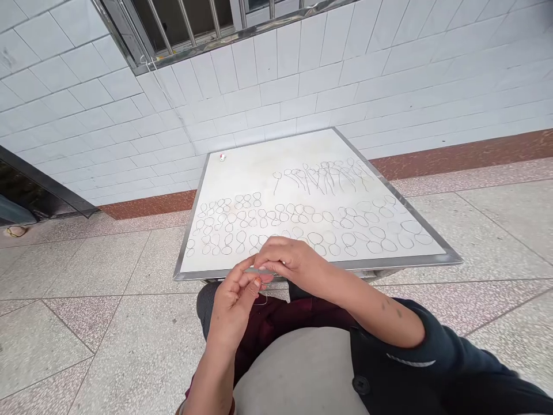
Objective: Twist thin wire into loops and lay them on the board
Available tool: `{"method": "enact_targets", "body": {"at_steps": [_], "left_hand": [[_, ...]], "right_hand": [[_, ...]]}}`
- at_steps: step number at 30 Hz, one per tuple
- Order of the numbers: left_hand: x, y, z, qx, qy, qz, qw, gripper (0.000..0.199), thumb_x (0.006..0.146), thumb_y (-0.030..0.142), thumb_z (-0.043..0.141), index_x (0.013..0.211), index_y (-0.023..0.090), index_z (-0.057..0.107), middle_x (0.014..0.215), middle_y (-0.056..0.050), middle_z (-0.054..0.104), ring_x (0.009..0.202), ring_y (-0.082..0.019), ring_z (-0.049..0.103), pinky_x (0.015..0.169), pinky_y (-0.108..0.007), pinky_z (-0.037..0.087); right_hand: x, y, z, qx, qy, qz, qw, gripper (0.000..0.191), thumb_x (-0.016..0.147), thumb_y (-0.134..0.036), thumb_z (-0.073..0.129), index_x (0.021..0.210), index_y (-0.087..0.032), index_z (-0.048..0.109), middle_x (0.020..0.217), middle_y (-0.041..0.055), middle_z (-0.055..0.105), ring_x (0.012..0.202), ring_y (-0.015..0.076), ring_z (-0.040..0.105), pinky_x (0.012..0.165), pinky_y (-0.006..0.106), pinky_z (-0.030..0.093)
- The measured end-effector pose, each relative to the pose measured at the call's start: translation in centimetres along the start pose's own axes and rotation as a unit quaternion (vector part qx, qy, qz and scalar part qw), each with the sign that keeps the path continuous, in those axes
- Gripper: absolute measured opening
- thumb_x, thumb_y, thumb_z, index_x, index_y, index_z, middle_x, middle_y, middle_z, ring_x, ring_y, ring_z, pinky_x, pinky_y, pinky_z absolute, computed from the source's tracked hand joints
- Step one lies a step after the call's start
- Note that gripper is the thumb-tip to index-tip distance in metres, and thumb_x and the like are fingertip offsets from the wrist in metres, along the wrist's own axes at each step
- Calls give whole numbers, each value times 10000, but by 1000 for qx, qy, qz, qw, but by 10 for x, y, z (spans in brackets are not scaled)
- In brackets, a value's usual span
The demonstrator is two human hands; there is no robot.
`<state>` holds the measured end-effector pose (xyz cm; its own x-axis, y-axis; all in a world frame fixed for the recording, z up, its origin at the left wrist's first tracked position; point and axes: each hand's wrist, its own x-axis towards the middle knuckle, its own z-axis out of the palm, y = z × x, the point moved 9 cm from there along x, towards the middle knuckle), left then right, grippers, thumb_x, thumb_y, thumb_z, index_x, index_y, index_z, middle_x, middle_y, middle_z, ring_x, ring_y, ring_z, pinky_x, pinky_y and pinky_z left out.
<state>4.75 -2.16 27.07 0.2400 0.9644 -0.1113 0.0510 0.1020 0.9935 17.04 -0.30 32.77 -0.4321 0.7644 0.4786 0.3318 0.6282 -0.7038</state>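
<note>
My left hand (235, 297) and my right hand (287, 257) meet over my lap, just in front of the table's near edge. A thin wire (265, 300) runs between their fingertips, and a curved loop of it hangs below the left fingers. Thumb and fingers of the left hand are pinched on the wire. The right hand's fingertips also pinch at it, touching the left fingers; the exact grip point is partly hidden. On the white table, beyond my hands, lie rows of thin wire figure-eight loops (241, 238).
The white table (242, 173) has a metal rim. Toward its back right lie several wires with one loop and a long tail (276, 183). A small white and red object (222, 157) sits at the far left corner. Behind stands a tiled wall (276, 80) with a barred window (203, 23).
</note>
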Motion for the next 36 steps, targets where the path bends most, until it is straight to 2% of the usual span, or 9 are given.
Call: {"method": "enact_targets", "body": {"at_steps": [4,7,9,15,19,24,30,33,36], "left_hand": [[3,-3,3,-14,-5,-5,1000,369,870,323,623,1229,242,593,943,-41,726,804,-142,600,786,-290,464],[5,-6,0,-54,29,-5,998,436,857,316,642,1281,246,567,906,-35,724,746,-124,585,734,-268,460],[6,-8,-4,-100,65,-2,993,459,842,305,661,1286,237,566,888,-33,722,750,-117,588,736,-255,456],[7,-11,-11,-198,132,17,971,477,790,271,720,1247,216,596,838,-19,713,816,-123,615,780,-246,451],[8,-11,-10,-193,117,10,974,491,787,267,724,1255,216,585,858,-20,725,782,-114,620,803,-261,466],[6,-9,-9,-136,93,-2,986,504,783,275,728,1262,232,576,874,-21,732,870,-147,640,804,-270,481],[8,-13,-10,-125,106,-1,986,488,772,264,737,1236,236,593,790,15,713,719,-109,618,802,-269,483],[10,-16,-11,-133,126,14,983,488,773,251,736,1238,234,590,802,14,710,698,-100,609,792,-266,483],[11,-16,-16,-183,167,43,968,486,763,220,743,1226,227,596,794,12,689,794,-117,621,779,-252,483]], "right_hand": [[2,-1,1,16,-9,20,1000,161,950,-208,511,1011,-224,659,933,35,650,847,144,612,720,263,494],[-1,10,-11,60,65,90,992,215,928,-261,544,1137,-232,583,1037,52,632,895,155,608,739,283,503],[-8,23,-11,105,97,152,978,219,915,-307,558,1120,-231,550,1012,47,630,909,163,602,721,287,504],[-20,41,39,290,11,247,925,207,826,-319,651,965,-221,533,902,7,662,793,149,634,711,303,503],[-20,44,48,342,-5,269,901,151,819,-301,638,897,-211,546,785,-9,672,771,154,648,714,300,481],[-23,50,41,294,-25,288,911,157,795,-318,672,859,-212,576,748,-27,631,700,129,577,658,268,438],[-24,46,39,221,-59,258,939,75,860,-278,576,892,-220,611,794,-16,638,740,134,568,669,261,427],[-22,44,35,160,-57,230,958,127,891,-248,514,947,-229,626,852,0,635,775,143,570,684,271,424],[-21,44,31,119,-31,223,967,179,896,-219,482,1014,-235,616,887,10,591,753,139,543,673,277,420]]}}
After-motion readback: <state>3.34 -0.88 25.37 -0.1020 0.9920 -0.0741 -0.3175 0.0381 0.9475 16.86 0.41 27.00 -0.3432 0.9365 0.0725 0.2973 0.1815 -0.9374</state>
